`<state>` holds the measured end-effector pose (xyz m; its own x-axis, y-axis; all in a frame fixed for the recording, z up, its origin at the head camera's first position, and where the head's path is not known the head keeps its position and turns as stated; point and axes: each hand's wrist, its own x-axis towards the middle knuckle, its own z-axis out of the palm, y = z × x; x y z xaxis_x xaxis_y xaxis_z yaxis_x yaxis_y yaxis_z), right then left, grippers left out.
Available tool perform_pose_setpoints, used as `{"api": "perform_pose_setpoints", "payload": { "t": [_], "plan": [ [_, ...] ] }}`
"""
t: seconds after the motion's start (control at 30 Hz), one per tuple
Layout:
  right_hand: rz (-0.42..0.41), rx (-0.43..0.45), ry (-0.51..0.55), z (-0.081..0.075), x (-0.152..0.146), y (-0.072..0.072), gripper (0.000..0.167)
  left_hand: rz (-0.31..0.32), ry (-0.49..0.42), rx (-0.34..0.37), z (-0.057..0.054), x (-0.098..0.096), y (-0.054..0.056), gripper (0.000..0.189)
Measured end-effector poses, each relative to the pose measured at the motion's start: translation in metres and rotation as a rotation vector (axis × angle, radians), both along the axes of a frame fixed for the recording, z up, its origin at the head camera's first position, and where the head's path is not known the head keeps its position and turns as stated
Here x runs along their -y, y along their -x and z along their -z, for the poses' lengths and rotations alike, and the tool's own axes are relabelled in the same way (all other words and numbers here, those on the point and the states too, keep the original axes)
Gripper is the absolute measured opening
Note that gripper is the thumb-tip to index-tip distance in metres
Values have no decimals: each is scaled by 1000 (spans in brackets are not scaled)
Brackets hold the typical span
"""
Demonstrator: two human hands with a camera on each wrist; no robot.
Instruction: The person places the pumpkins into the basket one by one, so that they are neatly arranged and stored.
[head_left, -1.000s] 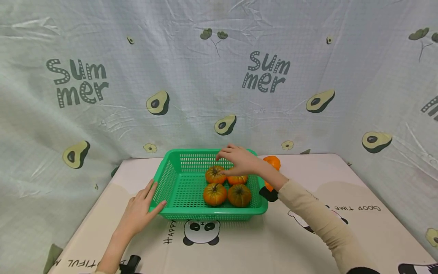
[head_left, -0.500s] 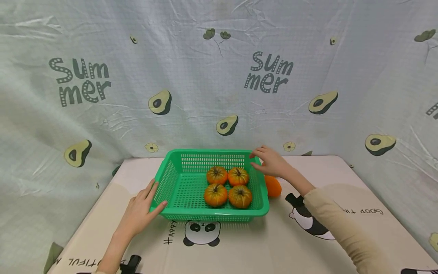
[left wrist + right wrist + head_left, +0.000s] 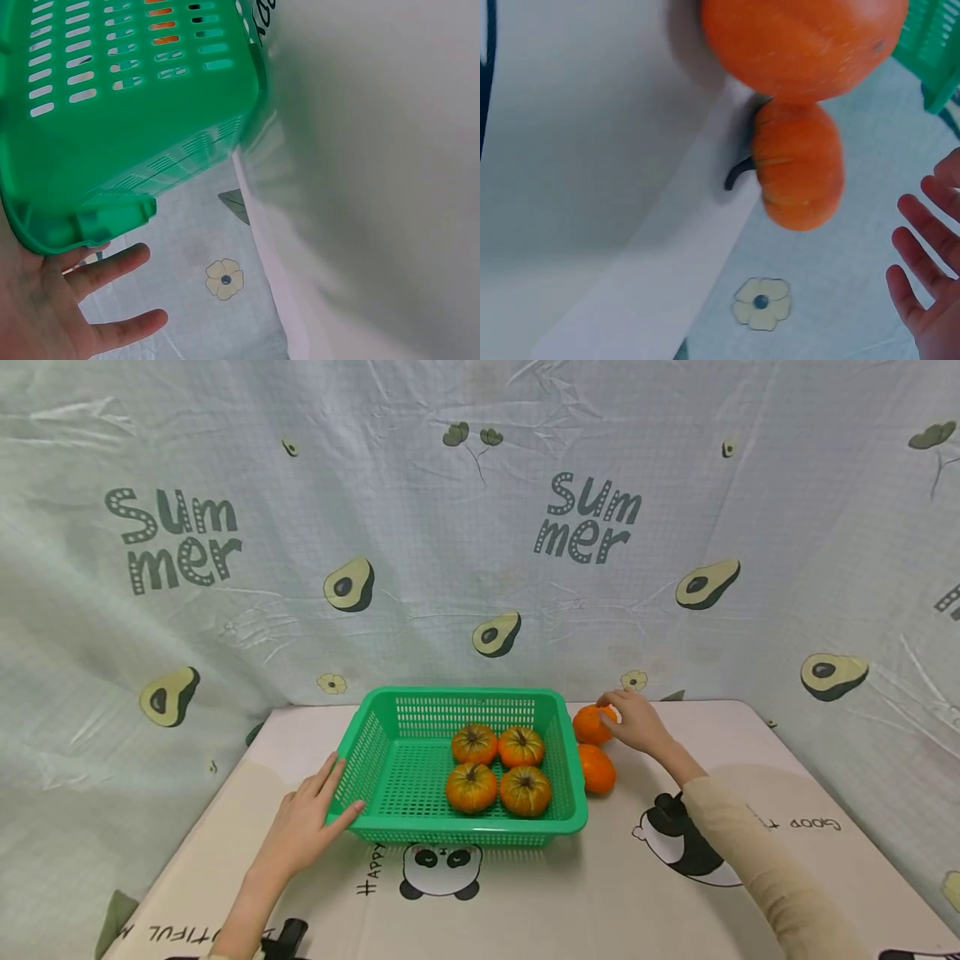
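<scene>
Far pumpkin: a smooth, round, orange pumpkin [image 3: 588,725] on the pale, printed tabletop [image 3: 517,910], just beyond the basket's right side; its dark, curved stem [image 3: 739,172] lies on the table side, so it may rock or roll if brushed.
Right hand [image 3: 637,722]: poised at the far pumpkin, thumb and fingers wide apart, holding nothing; the right wrist view shows a gap between them. A closing off-centre would probably push the smooth skin away.
Near pumpkin: a second round, orange pumpkin [image 3: 597,770], close beside the first; a nudge to one could shift the other.
Basket: a green, perforated, rectangular plastic basket [image 3: 450,823]; an arm catching its right rim could slide it.
Left hand [image 3: 303,822]: at the left rim, fingers extended, not curled around it; such light contact might not resist a hard knock.
Basket contents: four ribbed, orange-and-green pumpkins [image 3: 471,788], grouped at the right; a jolt could send them rolling leftward.
</scene>
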<state>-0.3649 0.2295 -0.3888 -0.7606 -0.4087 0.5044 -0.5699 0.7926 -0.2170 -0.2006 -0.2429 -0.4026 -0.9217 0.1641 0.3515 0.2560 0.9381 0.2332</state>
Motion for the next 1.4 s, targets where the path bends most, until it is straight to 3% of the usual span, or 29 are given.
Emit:
{"api": "perform_pose_setpoints", "payload": {
  "t": [0.33,0.6,0.8,1.07,1.4],
  "plan": [
    [120,65,-31,13,-9,15,30,8,-6,0,-2,0,1,72],
    [196,232,-133,20,-5,30,49,9,-8,-13,-3,0,2,71],
    [206,303,-198,25,3,33,55,15,-10,-16,-3,-1,1,70],
    [174,317,-317,34,6,33,58,11,-16,-7,-2,-1,1,70],
    [159,355,-240,43,0,35,62,8,-8,6,0,0,0,71]
  ]
}}
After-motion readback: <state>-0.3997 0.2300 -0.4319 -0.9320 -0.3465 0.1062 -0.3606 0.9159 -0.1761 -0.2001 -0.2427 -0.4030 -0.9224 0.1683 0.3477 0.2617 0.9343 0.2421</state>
